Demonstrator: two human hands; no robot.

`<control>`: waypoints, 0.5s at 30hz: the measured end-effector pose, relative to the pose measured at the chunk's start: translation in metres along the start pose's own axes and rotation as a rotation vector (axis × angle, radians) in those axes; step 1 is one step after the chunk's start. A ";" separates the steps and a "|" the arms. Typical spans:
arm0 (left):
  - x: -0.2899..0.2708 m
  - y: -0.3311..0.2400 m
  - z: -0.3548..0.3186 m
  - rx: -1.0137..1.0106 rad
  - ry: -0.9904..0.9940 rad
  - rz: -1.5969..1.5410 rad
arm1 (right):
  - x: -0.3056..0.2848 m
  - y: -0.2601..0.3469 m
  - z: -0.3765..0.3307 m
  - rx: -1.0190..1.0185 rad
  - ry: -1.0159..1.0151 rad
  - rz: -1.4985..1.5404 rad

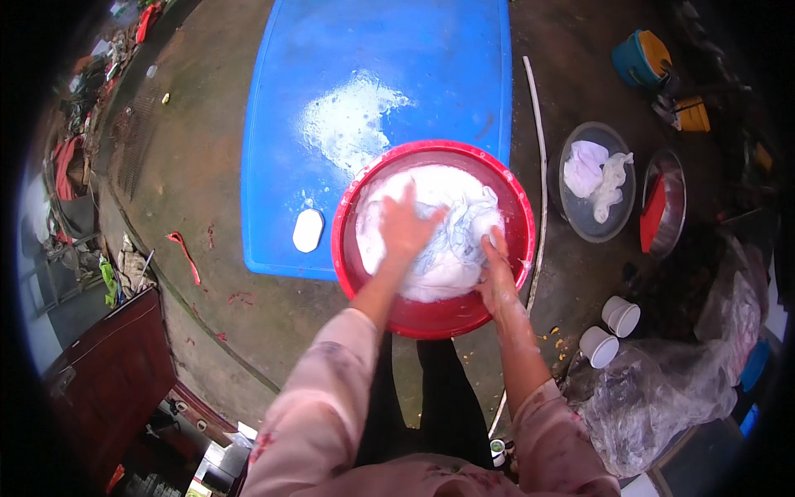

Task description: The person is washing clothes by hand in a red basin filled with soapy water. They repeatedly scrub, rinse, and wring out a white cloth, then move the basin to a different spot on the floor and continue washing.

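A round red basin [358, 273] holds white and pale blue cloth [451, 240] in soapy water. My left hand [403, 228] lies flat on top of the wet cloth, fingers spread. My right hand [497, 277] grips the cloth at its right edge, near the basin's wall. The basin rests on the near edge of a large blue plastic board [389, 50] laid on the ground. A patch of white suds [352, 120] sits on the board behind the basin. A white bar of soap [307, 230] lies on the board just left of the basin.
A grey basin [584, 224] with white cloths stands to the right, a metal bowl [672, 224] with a red item beyond it. Two white cups [611, 330], a clear plastic bag [662, 389], a white pipe [538, 149], and blue and yellow containers [642, 58] lie around.
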State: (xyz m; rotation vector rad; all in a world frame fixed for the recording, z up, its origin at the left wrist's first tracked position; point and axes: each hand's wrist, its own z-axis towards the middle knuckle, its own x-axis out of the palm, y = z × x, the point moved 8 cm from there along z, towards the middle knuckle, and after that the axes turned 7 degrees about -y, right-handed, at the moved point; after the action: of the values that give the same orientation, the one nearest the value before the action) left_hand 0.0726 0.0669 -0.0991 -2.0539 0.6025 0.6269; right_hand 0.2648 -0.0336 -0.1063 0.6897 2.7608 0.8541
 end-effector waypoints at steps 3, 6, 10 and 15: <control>0.036 -0.019 -0.036 0.109 0.243 -0.019 | 0.032 0.005 -0.010 0.249 0.206 0.285; 0.037 -0.062 -0.087 0.291 0.295 -0.145 | 0.024 0.008 0.007 0.290 0.407 0.430; 0.028 -0.112 -0.124 0.776 0.276 -0.062 | -0.010 -0.001 0.040 -0.239 0.407 0.354; -0.006 -0.080 -0.041 0.712 -0.124 0.226 | 0.029 0.025 -0.010 -0.074 0.139 0.209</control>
State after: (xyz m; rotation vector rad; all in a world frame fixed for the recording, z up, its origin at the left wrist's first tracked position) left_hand 0.1264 0.0730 -0.0274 -1.2858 0.8473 0.5575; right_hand 0.2458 -0.0062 -0.0844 0.9523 2.7956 1.0780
